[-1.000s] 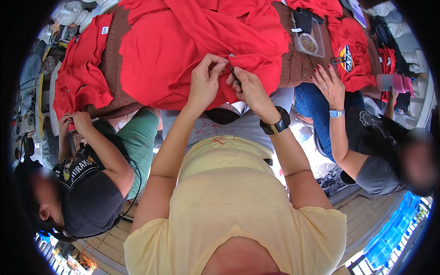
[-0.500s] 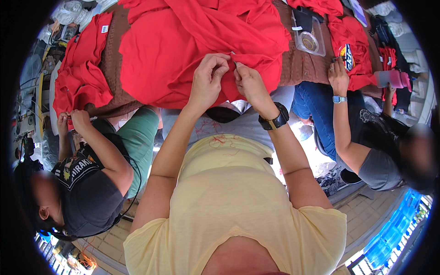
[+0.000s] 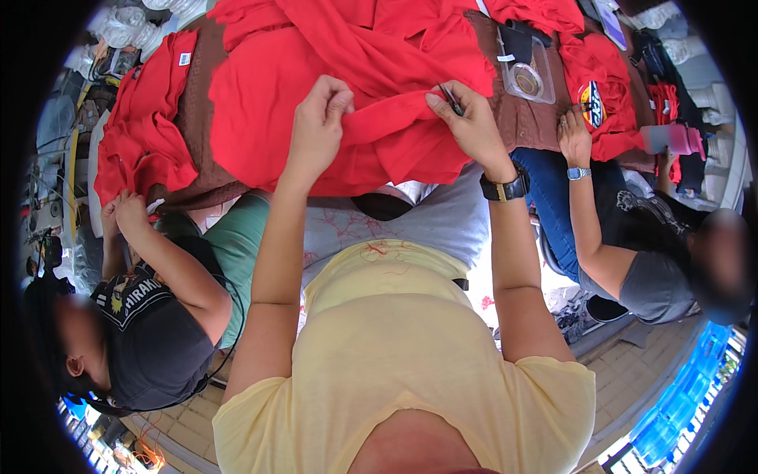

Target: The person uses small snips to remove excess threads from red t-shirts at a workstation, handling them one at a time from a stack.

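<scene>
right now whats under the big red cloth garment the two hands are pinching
Under the big red cloth garment a brown table surface shows at its edges. The left hand and right hand pinch its fold. Anything beneath its middle is covered.

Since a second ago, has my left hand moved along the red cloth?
Yes. The left hand has slid left, away from the right hand, judged against the clear plastic case, stretching the red cloth between them.

A clear plastic box (image 3: 527, 73) is lying on the brown table (image 3: 193, 126), a pink bottle (image 3: 671, 139) is standing nearby (right side), and two seated co-workers are handling other red garments.
</scene>
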